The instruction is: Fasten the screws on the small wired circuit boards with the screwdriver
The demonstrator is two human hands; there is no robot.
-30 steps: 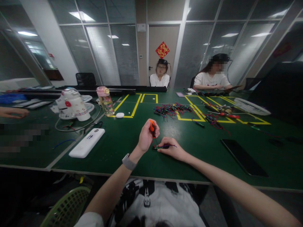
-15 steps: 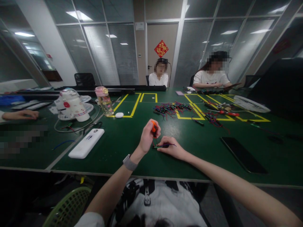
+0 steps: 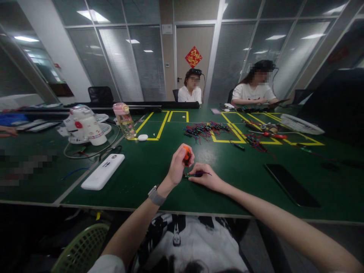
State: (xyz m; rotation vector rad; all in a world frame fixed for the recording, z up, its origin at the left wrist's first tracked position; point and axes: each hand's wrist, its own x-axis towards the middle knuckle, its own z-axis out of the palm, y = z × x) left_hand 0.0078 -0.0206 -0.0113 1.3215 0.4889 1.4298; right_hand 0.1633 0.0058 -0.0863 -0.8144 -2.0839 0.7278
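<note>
My left hand (image 3: 178, 165) is closed round the orange and black handle of a screwdriver (image 3: 187, 154), held upright with its thin shaft pointing down. Below its tip lies a small green circuit board (image 3: 187, 175) with wires, on the green table (image 3: 153, 189). My right hand (image 3: 205, 176) pinches this board from the right, and dark red and blue wires stick out past its fingers. Where exactly the tip meets the board is too small to make out. Farther back lies a tangled pile of wired circuit boards (image 3: 206, 130).
A white power bank (image 3: 104, 172) lies on the left and a black phone (image 3: 291, 185) on the right. Behind stand a pink-lidded bottle (image 3: 125, 120) and a white jug (image 3: 88, 125). Red-handled screwdrivers (image 3: 274, 135) lie at the right back. Two people (image 3: 253, 91) sit opposite.
My left hand and the screwdriver handle have shifted very slightly; my right hand stays on the board. At the far left, another person's hand has drawn back toward the edge of the view.
</note>
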